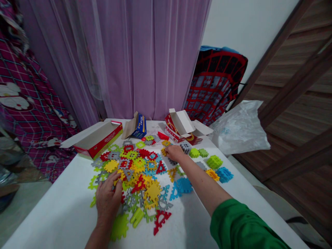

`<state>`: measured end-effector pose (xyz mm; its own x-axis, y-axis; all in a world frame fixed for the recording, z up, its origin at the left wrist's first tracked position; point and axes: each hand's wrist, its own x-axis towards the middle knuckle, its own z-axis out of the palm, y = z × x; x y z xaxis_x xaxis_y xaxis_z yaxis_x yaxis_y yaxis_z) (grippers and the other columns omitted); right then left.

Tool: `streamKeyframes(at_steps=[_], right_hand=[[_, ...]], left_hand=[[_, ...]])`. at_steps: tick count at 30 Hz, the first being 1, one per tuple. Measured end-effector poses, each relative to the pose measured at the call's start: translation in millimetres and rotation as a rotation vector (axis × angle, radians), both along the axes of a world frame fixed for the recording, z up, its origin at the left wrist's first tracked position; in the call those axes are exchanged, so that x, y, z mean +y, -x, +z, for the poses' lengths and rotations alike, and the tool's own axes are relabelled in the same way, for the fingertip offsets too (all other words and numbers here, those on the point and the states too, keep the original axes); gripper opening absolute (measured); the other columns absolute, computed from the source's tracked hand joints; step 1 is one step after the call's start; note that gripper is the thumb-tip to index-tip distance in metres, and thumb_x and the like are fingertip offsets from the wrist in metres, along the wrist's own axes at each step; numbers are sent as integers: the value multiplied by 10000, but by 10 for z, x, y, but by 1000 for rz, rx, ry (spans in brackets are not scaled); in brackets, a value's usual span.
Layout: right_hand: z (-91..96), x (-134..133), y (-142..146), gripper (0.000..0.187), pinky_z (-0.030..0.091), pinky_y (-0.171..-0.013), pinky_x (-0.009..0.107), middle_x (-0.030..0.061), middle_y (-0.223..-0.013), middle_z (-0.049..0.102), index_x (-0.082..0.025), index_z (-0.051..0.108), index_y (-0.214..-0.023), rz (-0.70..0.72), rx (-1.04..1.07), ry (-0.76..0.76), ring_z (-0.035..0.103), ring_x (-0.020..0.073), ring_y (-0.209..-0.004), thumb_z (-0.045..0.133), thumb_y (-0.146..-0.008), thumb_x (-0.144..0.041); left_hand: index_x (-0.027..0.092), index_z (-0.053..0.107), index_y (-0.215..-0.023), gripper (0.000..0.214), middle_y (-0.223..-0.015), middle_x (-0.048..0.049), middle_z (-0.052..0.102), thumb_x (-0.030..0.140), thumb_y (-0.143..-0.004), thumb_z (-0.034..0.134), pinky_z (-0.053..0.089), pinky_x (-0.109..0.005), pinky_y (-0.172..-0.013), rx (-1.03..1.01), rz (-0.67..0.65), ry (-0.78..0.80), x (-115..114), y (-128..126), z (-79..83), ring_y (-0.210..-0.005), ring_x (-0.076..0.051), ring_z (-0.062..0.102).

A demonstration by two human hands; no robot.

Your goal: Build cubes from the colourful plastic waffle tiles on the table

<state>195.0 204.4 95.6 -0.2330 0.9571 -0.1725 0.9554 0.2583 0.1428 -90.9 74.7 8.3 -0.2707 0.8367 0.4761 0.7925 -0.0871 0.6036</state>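
Observation:
Interlocking plastic building pieces with toothed edges lie in a loose pile [140, 173] on the white table, in yellow, red, green, grey and blue. My left hand [107, 195] rests at the pile's left side, thumb and fingers apart over yellow and grey pieces. Farther off, my right hand [175, 153] is closed at a yellow toothed piece [163, 151], partly hidden by the fingers. Just beyond that hand lies another yellow piece [166, 143]. A grey cube-like block [185, 148] sits to its right.
Built blocks in green [214, 162], blue [224, 174] and yellow [212, 175] stand along the right. Behind the pile are an open red box [106, 140], a blue box [140, 126] and red-and-white boxes [176, 128]. A white plastic bag [240, 128] hangs over the right edge.

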Motion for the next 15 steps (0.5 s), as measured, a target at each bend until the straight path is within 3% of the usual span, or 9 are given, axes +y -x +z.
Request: streamKeyframes(at_steps=[10, 15], right_hand=[[-4, 32, -34, 308, 469, -868, 316, 65, -1179, 674, -276, 679, -1086, -66, 46, -2, 614, 237, -1094, 533, -821, -223], [17, 136, -30, 359, 473, -844, 318, 111, -1203, 657, -227, 610, -1194, -192, 74, -53, 623, 239, -1078, 453, -872, -235]], left_hand=[[251, 661, -956, 275, -1158, -76, 718, 364, -849, 433, 382, -541, -1035, -5, 7, 13, 1, -3, -4, -1080, -279, 653], [240, 662, -970, 292, -1164, -87, 714, 367, -853, 427, 378, -553, -1036, -8, 13, 24, -4, -5, -10, -1091, -285, 649]])
